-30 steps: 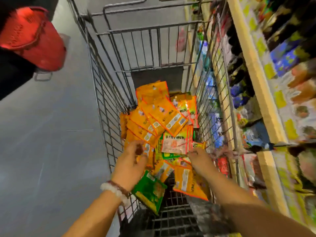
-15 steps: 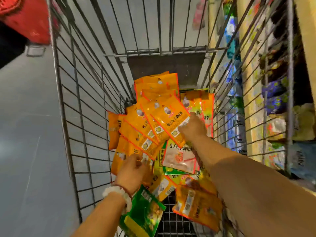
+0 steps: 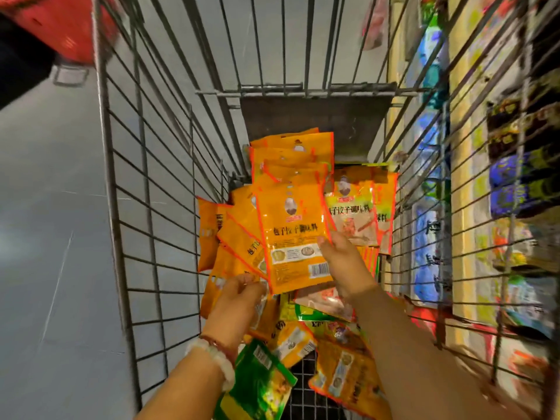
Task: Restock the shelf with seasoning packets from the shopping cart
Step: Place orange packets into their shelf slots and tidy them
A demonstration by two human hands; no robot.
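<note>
- The right hand pinches one orange seasoning packet by its lower right corner, thumb on the printed face; the packet stands lifted off the heap, label toward the camera.
- The left hand curls round the lower edges of a fan of orange packets on the left of the heap — a loose grasp, as far as the view shows.
- To do this well, I would square the lifted packet onto the left hand's fan, faces one way, so a neat stack goes up in one trip.
- A firmer pinch is wise — the film looks slick, and a corner hold may let it swing.
- Beneath lie more packets, a green packet among them, in the wire shopping cart.
- The shelf stands just right of the cart, already crowded, so a gap must be found.
</note>
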